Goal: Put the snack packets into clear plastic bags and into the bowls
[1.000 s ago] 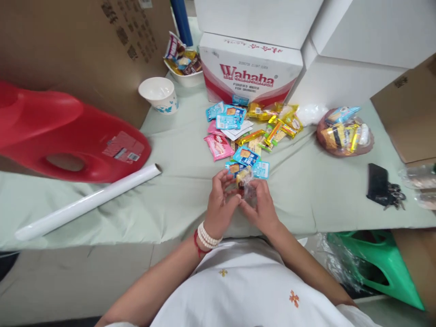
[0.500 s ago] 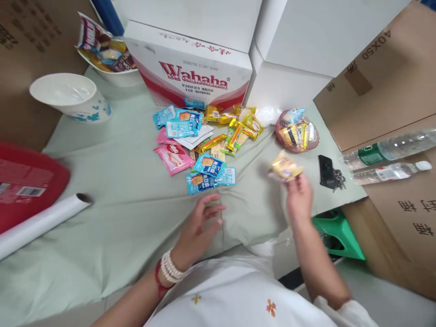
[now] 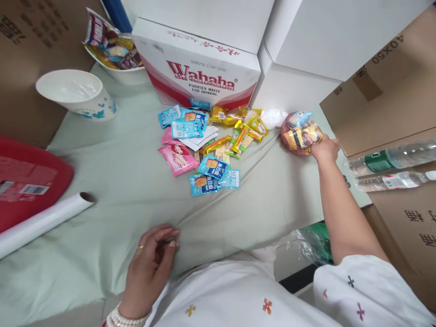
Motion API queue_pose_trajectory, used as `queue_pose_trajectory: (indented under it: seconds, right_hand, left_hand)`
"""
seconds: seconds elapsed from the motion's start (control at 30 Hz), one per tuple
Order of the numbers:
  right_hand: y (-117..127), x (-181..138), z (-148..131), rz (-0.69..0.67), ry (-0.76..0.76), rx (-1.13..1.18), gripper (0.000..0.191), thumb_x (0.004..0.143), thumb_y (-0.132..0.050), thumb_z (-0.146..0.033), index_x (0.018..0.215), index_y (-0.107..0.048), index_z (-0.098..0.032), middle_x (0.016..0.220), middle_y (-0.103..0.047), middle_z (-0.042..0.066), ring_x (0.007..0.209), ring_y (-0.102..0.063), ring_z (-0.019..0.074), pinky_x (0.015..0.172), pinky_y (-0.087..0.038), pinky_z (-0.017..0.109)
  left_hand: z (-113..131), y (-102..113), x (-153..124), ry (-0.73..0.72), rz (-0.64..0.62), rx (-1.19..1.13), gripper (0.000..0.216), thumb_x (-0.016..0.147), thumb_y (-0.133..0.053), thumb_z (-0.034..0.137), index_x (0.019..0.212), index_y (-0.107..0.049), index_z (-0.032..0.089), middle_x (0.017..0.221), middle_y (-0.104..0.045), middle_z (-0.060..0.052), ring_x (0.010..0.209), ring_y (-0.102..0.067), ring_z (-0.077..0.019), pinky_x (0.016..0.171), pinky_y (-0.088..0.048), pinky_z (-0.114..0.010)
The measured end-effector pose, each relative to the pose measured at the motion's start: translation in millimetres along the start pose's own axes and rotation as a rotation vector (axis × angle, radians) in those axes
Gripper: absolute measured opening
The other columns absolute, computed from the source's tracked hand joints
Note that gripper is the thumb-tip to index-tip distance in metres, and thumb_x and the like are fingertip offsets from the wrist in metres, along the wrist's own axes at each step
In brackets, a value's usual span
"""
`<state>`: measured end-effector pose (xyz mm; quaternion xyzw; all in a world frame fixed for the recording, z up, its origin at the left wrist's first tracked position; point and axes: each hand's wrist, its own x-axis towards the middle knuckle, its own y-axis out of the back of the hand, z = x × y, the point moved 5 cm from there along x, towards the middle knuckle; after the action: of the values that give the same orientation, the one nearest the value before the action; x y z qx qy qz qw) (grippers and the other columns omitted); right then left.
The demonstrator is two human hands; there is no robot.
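My right hand (image 3: pixel 325 148) is over the right edge of a small reddish-brown bowl (image 3: pixel 288 144), its fingers closed on a yellow snack packet (image 3: pixel 311 134). Other wrapped snacks, among them a blue packet (image 3: pixel 298 119), lie in that bowl. Near the front of the table, my left hand (image 3: pixel 148 261) rests with loosely bent fingers, apart from the thumb and holding nothing. Between the hands and the box spreads a pile of snacks: blue packets (image 3: pixel 214 167), a pink wafer packet (image 3: pixel 179 159) and yellow-wrapped bars (image 3: pixel 240 138).
A Wahaha water box (image 3: pixel 204 77) stands behind the pile. On the left are a paper tub (image 3: pixel 98 109), a white bowl of snacks (image 3: pixel 127 75), a red container (image 3: pixel 37 177) and a white roll (image 3: pixel 51 220). Plastic bottles (image 3: pixel 405 156) lie at the right.
My right hand has moved up and right with the yellow packet, from the open tabletop to the small bowl. My left hand has drawn back left, towards the table's front edge.
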<state>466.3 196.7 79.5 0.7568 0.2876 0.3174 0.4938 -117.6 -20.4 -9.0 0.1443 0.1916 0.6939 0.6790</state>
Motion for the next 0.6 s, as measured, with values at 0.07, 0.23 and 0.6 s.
queue_pose_trajectory:
  seconds: [0.07,0.23,0.6]
  right_hand:
    - [11.4,-8.6,6.7,0.014,-0.071,-0.091,0.051,0.084,-0.063,-0.013,0.134,-0.059,-0.004,0.127,-0.049,0.027,0.118,-0.056,0.0354,0.098,-0.043,0.049]
    - [18.1,-42.3,-31.9,0.188,0.278,-0.052,0.064,0.088,-0.053,-0.013,0.151,-0.042,-0.007,0.143,-0.038,0.027,0.127,-0.051,0.0319,0.106,-0.039,0.044]
    - [3.9,-27.4,-3.8,0.053,0.602,-0.1,0.022,0.086,-0.059,-0.025,0.098,-0.074,-0.015,0.129,-0.061,0.021,0.118,-0.054,0.0321,0.108,-0.038,0.049]
  left_hand:
    - [-1.0,1.5,-0.5,-0.097,0.013,0.124,0.024,0.09,-0.063,0.039,0.11,-0.067,0.025,0.12,-0.066,-0.011,0.113,-0.066,-0.031,0.092,-0.06,-0.047]
    - [-3.0,1.2,-0.8,-0.188,-0.003,0.186,0.021,0.091,-0.061,0.032,0.11,-0.069,0.025,0.119,-0.066,-0.011,0.106,-0.068,-0.0267,0.085,-0.061,-0.039]
    - [6.5,2.4,-3.7,-0.352,-0.001,0.251,0.016,0.096,-0.056,0.021,0.109,-0.066,0.022,0.112,-0.067,-0.009,0.102,-0.068,-0.0182,0.084,-0.057,-0.028]
